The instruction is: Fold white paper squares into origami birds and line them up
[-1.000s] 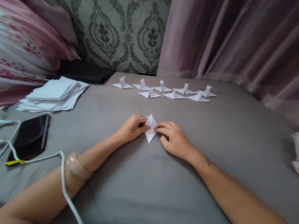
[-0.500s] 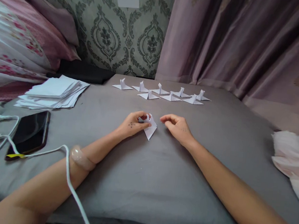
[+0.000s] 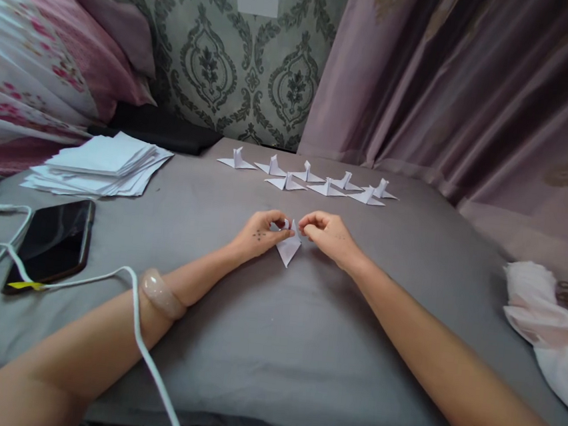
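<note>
A small folded white paper piece [image 3: 289,247] lies on the grey cloth surface [image 3: 271,346] in the middle. My left hand [image 3: 260,234] pinches its upper left part with thumb and fingers. My right hand [image 3: 327,235] is curled, its fingertips meeting the paper's top from the right. Beyond my hands, several finished white paper figures [image 3: 307,178] stand in two short rows.
A stack of white paper sheets [image 3: 100,165] lies at the far left. A black phone [image 3: 53,241] with a white cable [image 3: 136,339] sits near the left edge. Pink-white cloth [image 3: 550,319] lies at the right. Curtain and patterned wall stand behind.
My right hand, which had lifted off the paper half a second ago, has come back to pinch its top. The left hand has kept its hold. The view has tilted slightly.
</note>
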The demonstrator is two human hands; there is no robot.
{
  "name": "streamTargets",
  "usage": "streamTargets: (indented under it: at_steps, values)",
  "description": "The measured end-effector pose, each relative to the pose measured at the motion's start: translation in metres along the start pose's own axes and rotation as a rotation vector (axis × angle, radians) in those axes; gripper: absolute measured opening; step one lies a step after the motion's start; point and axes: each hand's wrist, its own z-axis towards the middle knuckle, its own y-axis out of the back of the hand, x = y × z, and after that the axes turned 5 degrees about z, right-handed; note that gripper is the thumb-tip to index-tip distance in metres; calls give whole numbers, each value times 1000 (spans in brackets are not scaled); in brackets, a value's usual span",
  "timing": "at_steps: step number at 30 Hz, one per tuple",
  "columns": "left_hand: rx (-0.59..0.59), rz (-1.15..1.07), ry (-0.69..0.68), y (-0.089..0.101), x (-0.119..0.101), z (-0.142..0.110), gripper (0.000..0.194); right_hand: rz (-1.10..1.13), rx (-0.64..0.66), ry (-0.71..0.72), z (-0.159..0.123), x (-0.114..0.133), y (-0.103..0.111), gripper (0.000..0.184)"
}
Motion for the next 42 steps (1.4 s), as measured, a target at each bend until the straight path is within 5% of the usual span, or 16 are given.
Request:
streamTargets:
  at_steps: [14, 22, 31, 42]
  values:
    - [-15, 0, -6, -1, -4, -1, 16, -313, 59, -6, 5, 25, -1, 15]
    - [-2, 0, -12, 1, -7, -2, 18, -287, 90, -71, 7, 20, 3, 22]
    - [-18, 43, -26, 1, -8, -3, 17, -333, 78, -224, 9, 43, -6, 25]
    - [-15, 42, -33, 1, -8, -4, 17, -196, 99, -370, 13, 42, -1, 16]
